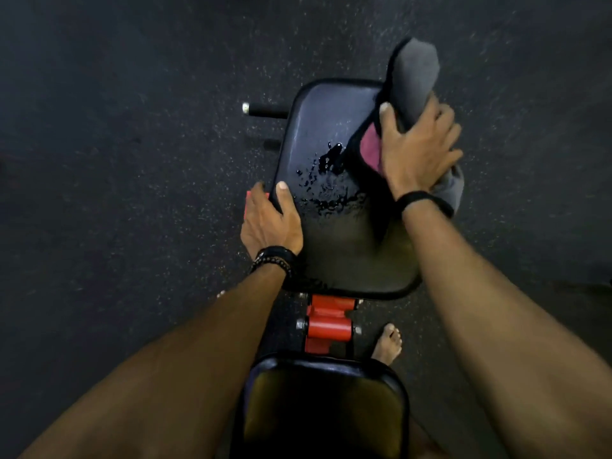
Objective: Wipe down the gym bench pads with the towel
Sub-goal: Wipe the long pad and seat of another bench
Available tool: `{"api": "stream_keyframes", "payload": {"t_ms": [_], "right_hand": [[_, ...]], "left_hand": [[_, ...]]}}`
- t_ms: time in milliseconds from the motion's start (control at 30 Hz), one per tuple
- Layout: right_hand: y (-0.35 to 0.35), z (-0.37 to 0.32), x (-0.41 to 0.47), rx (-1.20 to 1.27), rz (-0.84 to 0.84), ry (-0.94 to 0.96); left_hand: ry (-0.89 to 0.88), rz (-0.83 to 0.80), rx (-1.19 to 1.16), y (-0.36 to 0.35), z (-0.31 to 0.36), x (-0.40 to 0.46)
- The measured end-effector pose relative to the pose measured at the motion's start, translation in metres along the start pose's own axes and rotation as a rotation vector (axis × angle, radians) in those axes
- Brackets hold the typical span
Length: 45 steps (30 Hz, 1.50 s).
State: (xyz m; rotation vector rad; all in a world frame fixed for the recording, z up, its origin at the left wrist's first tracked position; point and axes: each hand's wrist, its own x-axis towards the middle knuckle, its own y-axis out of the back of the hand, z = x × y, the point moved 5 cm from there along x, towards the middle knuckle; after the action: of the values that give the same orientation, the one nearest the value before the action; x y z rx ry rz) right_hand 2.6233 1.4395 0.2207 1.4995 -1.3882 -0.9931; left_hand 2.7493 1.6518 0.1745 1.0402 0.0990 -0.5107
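Head view: right hand (419, 150) grips the towel (414, 77) at the wet pad's (331, 134) right edge; left hand (270, 220) clasps the pad's left edge.

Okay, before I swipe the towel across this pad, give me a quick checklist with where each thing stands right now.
1. Towel gripped: ok, right hand holds it at the pad's right edge.
2. Pad steadied: ok, left hand grips its left edge.
3. Liquid to wipe: not ok, puddle and drops sit mid-pad.
4. Towel touching liquid: cannot tell, its lower edge sits right at the puddle.
5. Near pad clean: cannot tell, too dark.
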Motion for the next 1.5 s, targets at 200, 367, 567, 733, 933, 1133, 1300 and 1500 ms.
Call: {"api": "stream_keyframes", "payload": {"t_ms": [200, 367, 567, 733, 933, 1133, 1300, 1500], "right_hand": [[0.031, 0.058, -0.134, -0.029, -0.166, 0.464], [0.017, 0.015, -0.008, -0.012, 0.048, 0.005], [-0.028, -0.118, -0.019, -0.141, -0.168, 0.592], [0.004, -0.018, -0.050, -0.080, -0.163, 0.595], [-0.017, -0.076, 0.040, -0.119, -0.055, 0.208], [-0.002, -0.042, -0.027, -0.092, -0.205, 0.713], [-0.007, -0.059, 0.053, -0.135, -0.087, 0.164], [-0.069, -0.177, 0.028, -0.275, -0.626, 0.897]], "left_hand": [[-0.042, 0.014, 0.021, 0.008, 0.008, -0.006], [-0.063, 0.021, 0.046, 0.006, 0.010, -0.003], [-0.041, -0.004, 0.066, 0.008, 0.010, -0.005], [-0.039, -0.019, 0.065, 0.009, 0.015, -0.005], [-0.060, -0.023, 0.047, 0.010, 0.014, -0.004], [-0.035, -0.045, 0.041, 0.009, 0.017, -0.004], [-0.021, -0.058, 0.048, 0.009, 0.017, -0.004], [-0.025, -0.050, 0.046, 0.010, 0.018, -0.004]]}}
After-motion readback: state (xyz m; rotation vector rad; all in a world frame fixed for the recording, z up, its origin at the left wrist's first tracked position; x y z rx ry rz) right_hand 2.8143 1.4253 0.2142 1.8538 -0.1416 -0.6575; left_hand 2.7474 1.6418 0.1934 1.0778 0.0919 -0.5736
